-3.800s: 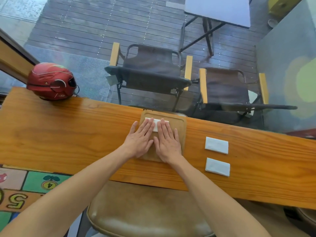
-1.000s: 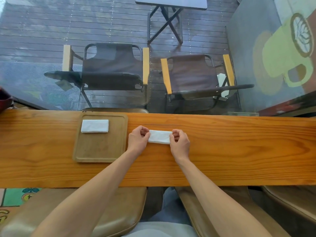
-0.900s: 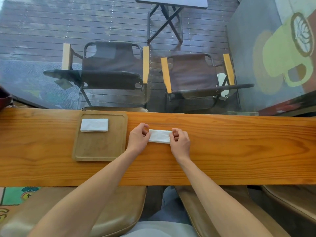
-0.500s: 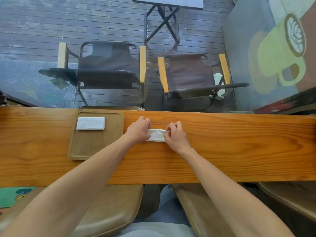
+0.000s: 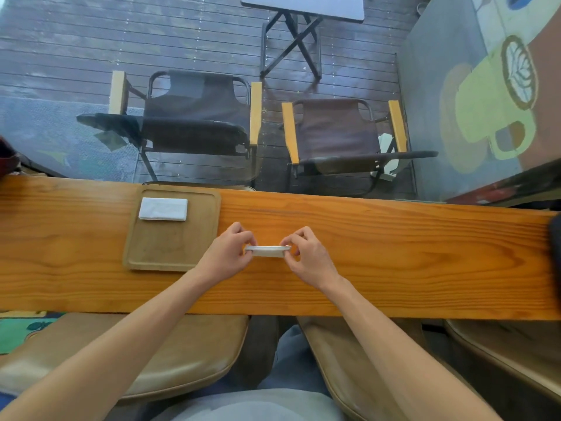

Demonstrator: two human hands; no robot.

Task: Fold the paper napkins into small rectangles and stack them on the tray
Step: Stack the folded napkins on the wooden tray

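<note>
A folded white napkin (image 5: pixel 267 251) is pinched at its two ends, seen nearly edge-on just above the wooden counter (image 5: pixel 394 253). My left hand (image 5: pixel 226 255) grips its left end and my right hand (image 5: pixel 306 258) grips its right end. To the left lies a wooden tray (image 5: pixel 170 247). One folded white napkin (image 5: pixel 163 209) rests flat in the tray's far left corner. The tray's near part is bare wood.
Tan cushioned stools (image 5: pixel 170 354) stand under the counter's near edge. Beyond the counter's far edge is a glass pane, with two folding chairs (image 5: pixel 194 123) and a small table (image 5: pixel 303 7) on the deck outside. A dark object (image 5: pixel 555 253) sits at the counter's right end.
The napkin lay flat under my fingers half a second ago; now it is lifted off the counter and turned edge-on, a little nearer to me. The tray's napkin has not moved.
</note>
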